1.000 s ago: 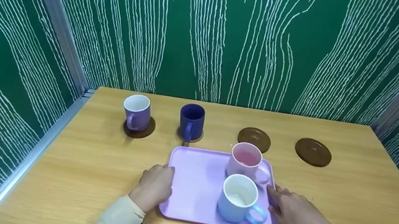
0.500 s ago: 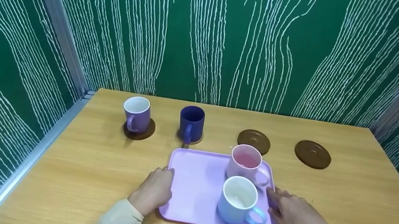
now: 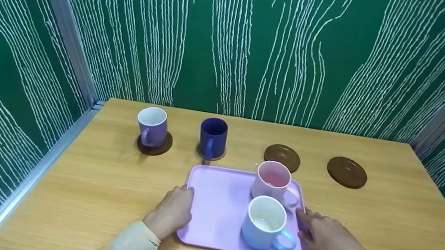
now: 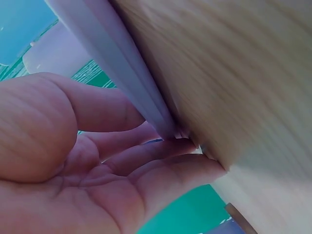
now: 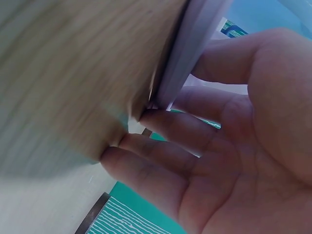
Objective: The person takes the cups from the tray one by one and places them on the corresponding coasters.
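Note:
A lilac tray (image 3: 215,215) lies on the wooden table between my two hands. My left hand (image 3: 171,210) grips its left edge; in the left wrist view the thumb (image 4: 107,109) presses the rim while the fingertips reach the table at its underside. My right hand (image 3: 332,243) holds the right edge in the same way, with its thumb (image 5: 224,61) against the rim. On the tray's right half stand a light blue mug (image 3: 260,232) with a white inside and, behind it, a pink mug (image 3: 263,192). Both handles point right.
Behind the tray, a purple mug (image 3: 155,131) stands on a brown coaster (image 3: 163,147) at the left, and a dark blue mug (image 3: 216,135) on another coaster. Two bare brown coasters (image 3: 283,154) lie back right. Green white-lined walls enclose the table.
The head view has shifted very slightly. Hands, tray and mugs keep their places relative to one another.

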Tool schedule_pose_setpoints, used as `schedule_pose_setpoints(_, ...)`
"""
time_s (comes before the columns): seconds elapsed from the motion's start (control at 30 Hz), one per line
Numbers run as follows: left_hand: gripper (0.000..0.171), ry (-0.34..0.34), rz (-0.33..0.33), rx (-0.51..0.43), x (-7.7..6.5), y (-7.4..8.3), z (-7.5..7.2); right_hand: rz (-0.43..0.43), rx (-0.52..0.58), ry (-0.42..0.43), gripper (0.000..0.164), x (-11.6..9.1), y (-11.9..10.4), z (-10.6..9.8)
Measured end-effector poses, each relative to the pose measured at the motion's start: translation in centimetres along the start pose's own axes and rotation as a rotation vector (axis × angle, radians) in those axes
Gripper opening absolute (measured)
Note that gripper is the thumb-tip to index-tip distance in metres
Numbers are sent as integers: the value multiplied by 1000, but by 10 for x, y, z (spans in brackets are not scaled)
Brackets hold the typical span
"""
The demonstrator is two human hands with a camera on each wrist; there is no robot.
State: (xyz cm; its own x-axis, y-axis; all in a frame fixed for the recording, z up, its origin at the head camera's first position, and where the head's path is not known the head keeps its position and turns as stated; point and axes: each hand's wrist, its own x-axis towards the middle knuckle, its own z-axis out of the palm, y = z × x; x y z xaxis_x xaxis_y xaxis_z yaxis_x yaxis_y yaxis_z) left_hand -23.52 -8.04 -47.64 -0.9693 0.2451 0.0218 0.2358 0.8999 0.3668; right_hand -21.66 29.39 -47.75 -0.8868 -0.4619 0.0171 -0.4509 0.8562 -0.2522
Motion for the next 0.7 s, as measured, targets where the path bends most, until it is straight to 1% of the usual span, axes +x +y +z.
schedule_pose_setpoints(0.07, 30, -6, 4, -2, 1, 0, 0, 4, -3, 2, 51, 0, 0, 0)
schedule_pose_setpoints(0.13, 28, -8, 6, -3, 2, -1, 1, -9, -3, 16, 50, 0, 1, 0)
schedule_pose_setpoints(0.3, 28, -14, -4, -16, 2, -2, 0, -25, 51, 29, 45, 3, 6, -6)
schedule_pose_setpoints(0.4, 26, -20, 5, -19, 2, -1, 0, 19, 94, 32, 43, 5, 8, -17)
schedule_pose_setpoints(0.53, 19, -14, 40, 1, 2, -2, -2, 76, 118, 75, 48, 7, 10, -37)
schedule_pose_setpoints(0.63, 17, -15, 51, 9, 2, -3, -3, 65, 131, 134, 51, 10, 9, -51)
schedule_pose_setpoints(0.7, 18, -22, 42, 1, 2, -3, -3, 57, 164, 164, 52, 14, 8, -59)
